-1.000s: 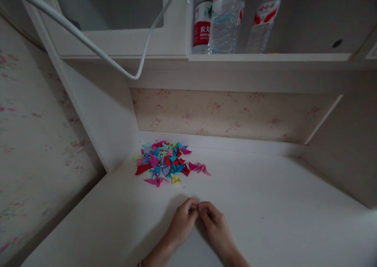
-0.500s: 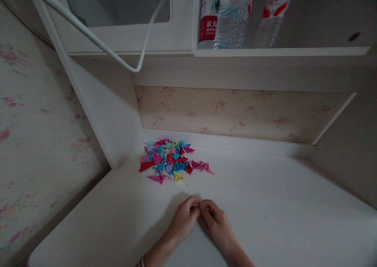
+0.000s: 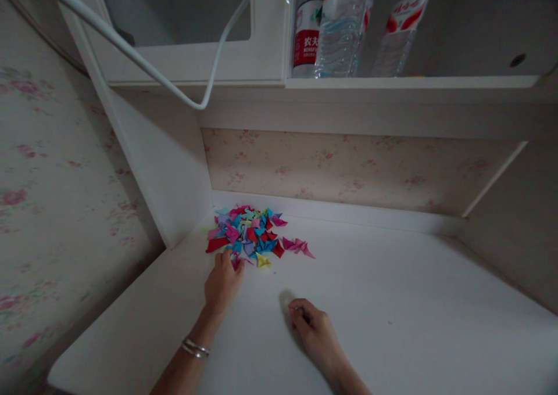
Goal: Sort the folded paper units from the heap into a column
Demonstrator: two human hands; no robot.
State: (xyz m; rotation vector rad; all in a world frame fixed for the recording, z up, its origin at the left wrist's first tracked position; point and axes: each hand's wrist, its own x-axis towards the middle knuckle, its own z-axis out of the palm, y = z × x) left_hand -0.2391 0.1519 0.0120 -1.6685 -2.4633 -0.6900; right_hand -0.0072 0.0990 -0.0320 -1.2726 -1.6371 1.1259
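My left hand [image 3: 222, 282] reaches to the front edge of a heap of small folded paper pieces [image 3: 250, 232]. Its thumb and fingers are apart around a magenta paper crane [image 3: 236, 261], which they partly cover; a firm hold on it does not show. Just right of that crane lies a yellow folded paper piece [image 3: 263, 260]. My right hand [image 3: 316, 331] rests low over the white tabletop with its fingers curled into a pinch. Whatever sits between those fingertips, if anything, is too small to make out.
Pink paper cranes [image 3: 299, 246] lie at the heap's right side. Above the desk [image 3: 392, 279] runs a shelf with plastic bottles [image 3: 340, 35]. A white cable [image 3: 203, 103] hangs in front of the cabinet. A side panel [image 3: 170, 168] bounds the desk at left.
My hands were together at the fingertips in front of the heap. The left one has moved away, forward and left, to the magenta crane. My right hand has stayed nearly in place.
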